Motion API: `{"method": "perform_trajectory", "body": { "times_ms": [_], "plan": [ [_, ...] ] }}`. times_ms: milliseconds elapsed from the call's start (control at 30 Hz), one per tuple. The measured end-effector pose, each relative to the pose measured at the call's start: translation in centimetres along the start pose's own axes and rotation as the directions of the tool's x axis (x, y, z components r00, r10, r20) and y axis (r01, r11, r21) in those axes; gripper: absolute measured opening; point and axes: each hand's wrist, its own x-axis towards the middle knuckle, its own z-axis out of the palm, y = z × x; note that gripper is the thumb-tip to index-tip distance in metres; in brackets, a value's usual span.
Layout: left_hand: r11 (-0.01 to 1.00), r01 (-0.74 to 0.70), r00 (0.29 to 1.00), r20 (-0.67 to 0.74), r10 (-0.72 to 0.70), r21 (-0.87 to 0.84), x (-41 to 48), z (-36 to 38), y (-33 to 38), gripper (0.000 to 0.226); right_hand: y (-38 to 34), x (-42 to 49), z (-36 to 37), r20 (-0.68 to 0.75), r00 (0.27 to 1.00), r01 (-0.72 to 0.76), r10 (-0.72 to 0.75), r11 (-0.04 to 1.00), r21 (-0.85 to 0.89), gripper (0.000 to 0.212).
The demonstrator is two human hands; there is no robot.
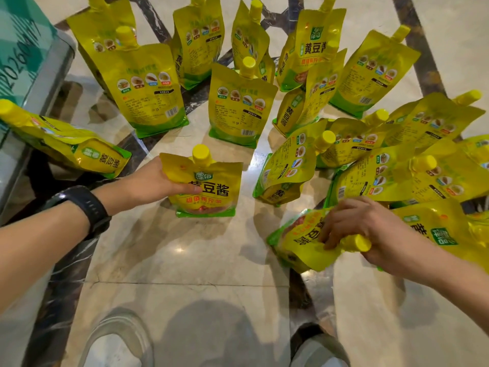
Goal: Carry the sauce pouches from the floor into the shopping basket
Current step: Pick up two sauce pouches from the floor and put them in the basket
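Pouches (235,109): about twenty on the floor (185,260); right heap (397,165) too crowded to count.
Left hand (156,181): pinches top corner of front pouch (211,192); upright, cap up.
Right hand (370,229): grips neck of tipped pouch (299,242); lies sideways, cap pointing right.

Left wrist: black watch (88,207) with perforated strap. Forearms bare. Feet: pale grey shoes (116,337).
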Motion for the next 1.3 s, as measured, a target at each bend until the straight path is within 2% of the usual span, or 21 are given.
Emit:
{"method": "perform_trajectory", "body": {
  "times_ms": [67,133,200,233,267,333,367,433,467,500,600,667,733,833,900,967,1033,1100,1167,1233,1300],
  "plan": [
    [1.000,-0.015,1.000,-0.005,0.015,0.011,0.0,-0.1,-0.2,0.042,0.0,0.4,0.0,0.017,1.000,0.005,-0.002,0.989,-0.149,0.052],
    [1.000,-0.008,1.000,-0.024,0.009,0.018,-0.1,-0.1,-0.5,0.042,0.1,0.4,0.0,-0.060,0.998,-0.021,0.010,0.982,-0.186,0.054],
    [1.000,-0.005,0.999,-0.032,0.006,0.013,-0.2,0.0,-0.7,0.046,-0.2,0.0,0.2,-0.217,0.973,-0.086,0.085,0.996,0.001,0.058],
    [1.000,-0.005,0.999,-0.033,0.005,0.010,-0.2,0.1,-0.8,0.050,-0.3,-0.3,0.3,-0.287,0.937,-0.154,0.201,0.972,0.178,0.060],
    [1.000,-0.008,0.999,-0.033,0.009,0.008,-0.3,0.1,-0.8,0.054,-0.5,-0.7,0.5,-0.332,0.872,-0.219,0.360,0.893,0.392,0.057],
    [1.000,-0.015,0.999,-0.036,0.015,-0.002,-0.3,0.3,-1.1,0.055,-1.5,-1.4,1.3,-0.302,0.690,-0.209,0.657,0.581,0.786,0.037],
    [1.000,-0.013,0.999,-0.036,0.013,-0.014,-0.3,0.3,-1.2,0.053,-2.4,-1.6,1.9,-0.228,0.628,-0.204,0.744,0.440,0.875,0.043],
    [1.000,-0.014,0.999,-0.030,0.013,-0.028,-0.4,0.3,-1.5,0.048,-4.0,-1.6,3.7,-0.099,0.589,-0.295,0.802,0.328,0.897,0.082],
    [1.000,-0.016,1.000,-0.027,0.016,-0.023,-0.4,0.3,-1.7,0.045,-4.9,-1.3,4.8,-0.064,0.585,-0.349,0.809,0.321,0.880,0.093],
    [1.000,-0.019,0.999,-0.027,0.019,-0.018,-0.4,0.3,-1.8,0.044,-5.6,-0.8,5.8,-0.044,0.589,-0.374,0.807,0.320,0.871,0.089],
    [0.999,-0.050,0.995,-0.087,0.049,-0.010,-0.5,0.8,-2.4,0.049,-6.2,0.6,8.2,-0.070,0.573,-0.387,0.817,0.345,0.855,0.036],
    [0.997,-0.072,0.984,-0.161,0.071,0.002,-1.0,1.5,-3.3,0.056,-5.3,0.4,8.2,-0.113,0.582,-0.388,0.805,0.397,0.832,0.019],
    [0.996,-0.088,0.982,-0.164,0.090,0.015,-1.7,1.9,-4.0,0.068,-4.1,-1.0,7.1,-0.150,0.616,-0.405,0.774,0.474,0.782,0.023],
    [0.991,-0.103,0.987,-0.119,0.112,0.082,-1.9,1.3,-3.9,0.081,-2.3,-3.5,5.2,-0.115,0.735,-0.390,0.668,0.556,0.734,0.031],
    [0.992,-0.091,0.990,-0.100,0.099,0.086,-1.5,0.8,-3.5,0.078,-1.8,-3.7,4.5,-0.053,0.835,-0.370,0.548,0.629,0.684,0.039],
    [0.994,-0.083,0.992,-0.086,0.089,0.075,-1.4,0.9,-3.4,0.069,-2.3,-3.1,5.0,-0.009,0.881,-0.343,0.474,0.650,0.678,0.042],
    [0.993,-0.087,0.992,-0.088,0.094,0.074,-1.3,1.0,-3.4,0.064,-2.7,-3.4,6.8,-0.097,0.832,-0.297,0.546,0.588,0.752,0.038],
    [0.993,-0.084,0.991,-0.096,0.093,0.086,-1.3,0.8,-3.3,0.063,-3.2,-4.5,9.1,-0.254,0.685,-0.276,0.683,0.567,0.776,0.035],
    [0.991,-0.083,0.991,-0.093,0.093,0.104,-1.1,0.5,-3.2,0.064,-3.4,-6.2,12.1,-0.228,0.557,-0.259,0.799,0.427,0.866,0.051],
    [0.993,-0.069,0.992,-0.102,0.079,0.094,-0.9,0.7,-3.1,0.066,-3.7,-7.0,14.8,-0.125,0.569,-0.285,0.813,0.337,0.897,0.064],
    [0.995,-0.070,0.988,-0.130,0.079,0.068,-1.0,1.3,-3.1,0.066,-3.8,-6.5,16.8,-0.095,0.632,-0.327,0.769,0.375,0.867,0.068]
  ]
}}
